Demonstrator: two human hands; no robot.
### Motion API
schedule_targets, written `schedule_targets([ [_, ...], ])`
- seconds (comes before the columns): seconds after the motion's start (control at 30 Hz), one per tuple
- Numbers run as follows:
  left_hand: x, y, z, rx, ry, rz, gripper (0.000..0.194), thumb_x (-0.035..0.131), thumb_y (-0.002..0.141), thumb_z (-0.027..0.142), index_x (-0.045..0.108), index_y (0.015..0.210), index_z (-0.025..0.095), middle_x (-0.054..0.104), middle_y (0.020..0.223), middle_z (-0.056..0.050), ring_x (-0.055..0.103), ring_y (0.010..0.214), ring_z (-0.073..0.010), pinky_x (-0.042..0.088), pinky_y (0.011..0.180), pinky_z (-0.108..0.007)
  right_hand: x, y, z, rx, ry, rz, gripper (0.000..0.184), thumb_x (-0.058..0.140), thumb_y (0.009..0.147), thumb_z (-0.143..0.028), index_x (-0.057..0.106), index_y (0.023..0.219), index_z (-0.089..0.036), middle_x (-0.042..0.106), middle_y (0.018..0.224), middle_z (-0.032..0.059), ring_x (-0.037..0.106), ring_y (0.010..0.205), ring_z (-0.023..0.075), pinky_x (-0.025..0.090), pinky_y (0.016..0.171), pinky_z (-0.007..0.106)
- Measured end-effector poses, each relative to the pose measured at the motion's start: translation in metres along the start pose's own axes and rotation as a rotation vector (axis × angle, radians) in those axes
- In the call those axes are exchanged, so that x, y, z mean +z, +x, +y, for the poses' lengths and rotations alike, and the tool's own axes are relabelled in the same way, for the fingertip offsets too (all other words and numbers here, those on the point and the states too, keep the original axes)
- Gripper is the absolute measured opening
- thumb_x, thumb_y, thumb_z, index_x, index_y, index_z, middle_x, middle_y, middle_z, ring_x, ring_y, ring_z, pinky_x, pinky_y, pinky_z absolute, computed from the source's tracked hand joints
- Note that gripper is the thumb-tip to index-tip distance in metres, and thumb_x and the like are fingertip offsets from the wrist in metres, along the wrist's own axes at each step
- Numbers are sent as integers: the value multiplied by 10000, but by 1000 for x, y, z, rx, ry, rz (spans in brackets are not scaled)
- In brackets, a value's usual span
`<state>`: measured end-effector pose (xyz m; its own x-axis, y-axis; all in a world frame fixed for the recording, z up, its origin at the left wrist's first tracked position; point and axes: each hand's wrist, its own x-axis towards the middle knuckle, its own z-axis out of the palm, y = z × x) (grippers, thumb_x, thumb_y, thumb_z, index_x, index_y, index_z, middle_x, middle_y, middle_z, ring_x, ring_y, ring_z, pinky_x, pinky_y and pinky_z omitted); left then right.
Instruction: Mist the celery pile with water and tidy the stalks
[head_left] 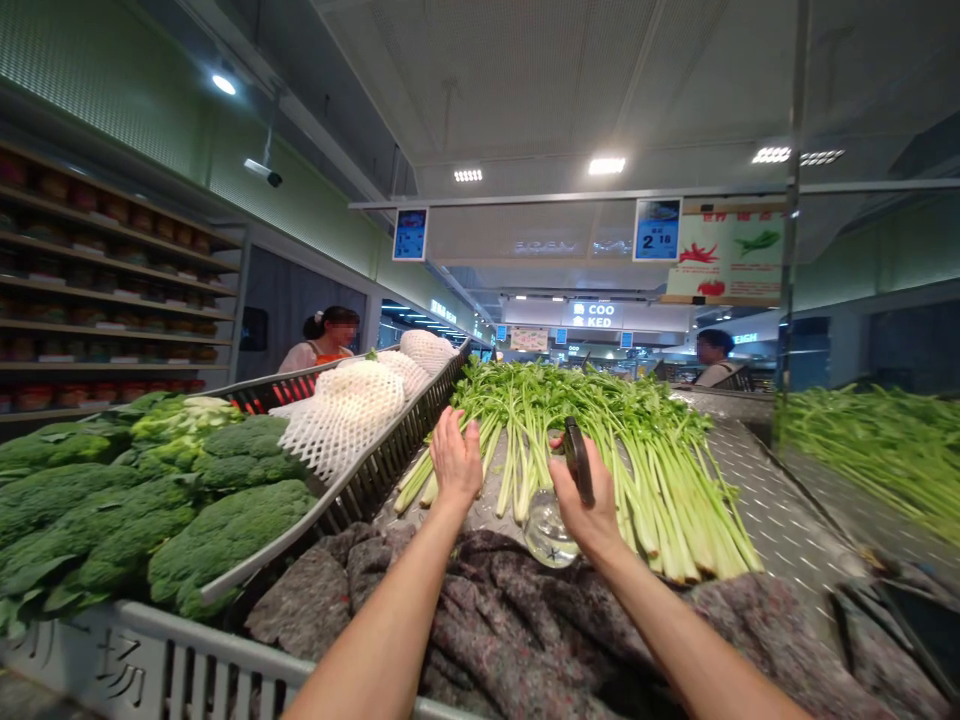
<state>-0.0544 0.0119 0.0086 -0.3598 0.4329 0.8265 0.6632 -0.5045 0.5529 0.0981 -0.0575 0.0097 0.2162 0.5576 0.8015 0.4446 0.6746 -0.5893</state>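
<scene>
My right hand (pixel 585 497) is wrapped round a spray bottle with a dark trigger head (pixel 578 460) and a clear round body (pixel 550 528). The bottle is held over the near ends of the celery stalks (pixel 660 480), which lie spread with their leafy tops pointing away from me. My left hand (pixel 456 458) is over the left side of the celery, fingers stretched out and nothing visible in it. Whether its fingertips touch the stalks I cannot tell. A mottled grey-brown blanket (pixel 517 610) lies bunched under my forearms.
On the left, a grey crate (pixel 202 640) holds broccoli (pixel 232 530); behind it are vegetables in white foam nets (pixel 352 405). A mirrored panel (pixel 877 330) stands at right. Two people are beyond the display. Price signs (pixel 658 230) hang overhead.
</scene>
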Motion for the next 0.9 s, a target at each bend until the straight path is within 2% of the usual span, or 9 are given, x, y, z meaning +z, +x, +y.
schedule_targets([
  [0.07, 0, -1, 3, 22, -12, -8, 446, 240, 835, 383, 470, 1111, 119, 418, 1267, -143, 353, 1186, -242, 271, 981, -427, -3, 3, -3, -9, 8, 24, 247, 488, 681, -330, 534, 872, -180, 534, 653, -20, 462, 537, 120, 378, 555, 252],
  [0.23, 2, -6, 5, 65, -16, -28, 440, 240, 837, 389, 470, 1107, 128, 422, 1263, -138, 354, 1186, -236, 277, 978, -427, -6, 5, -11, 72, 24, 27, 188, 479, 676, -315, 547, 791, -183, 566, 687, 0, 499, 590, 136, 389, 581, 256],
  [0.4, 6, -11, 6, 114, 11, -83, 448, 248, 835, 394, 466, 1113, 118, 415, 1268, -141, 353, 1183, -240, 271, 980, -433, -6, 3, -8, 76, -40, 40, 247, 479, 659, -316, 545, 853, -178, 579, 711, 4, 501, 584, 140, 383, 573, 262],
  [0.57, 6, -12, 7, 123, 21, -80, 445, 248, 836, 392, 468, 1111, 121, 418, 1265, -140, 361, 1177, -241, 281, 972, -434, -5, 3, -1, 63, -32, 38, 256, 475, 660, -320, 540, 858, -172, 577, 715, 2, 507, 603, 137, 390, 593, 260],
  [0.7, 6, -12, 8, 132, 29, -88, 444, 246, 838, 393, 466, 1115, 124, 419, 1263, -143, 358, 1181, -239, 285, 970, -437, -4, 3, 0, 49, -28, 0, 227, 471, 669, -309, 543, 835, -171, 575, 721, 2, 511, 623, 134, 390, 611, 257],
  [0.9, 10, -17, 9, 158, 20, -128, 427, 259, 837, 391, 465, 1113, 139, 429, 1254, -136, 362, 1180, -236, 288, 970, -441, -8, 7, -4, 66, -40, -54, 172, 465, 662, -281, 557, 747, -164, 566, 648, -4, 495, 573, 130, 366, 546, 244],
])
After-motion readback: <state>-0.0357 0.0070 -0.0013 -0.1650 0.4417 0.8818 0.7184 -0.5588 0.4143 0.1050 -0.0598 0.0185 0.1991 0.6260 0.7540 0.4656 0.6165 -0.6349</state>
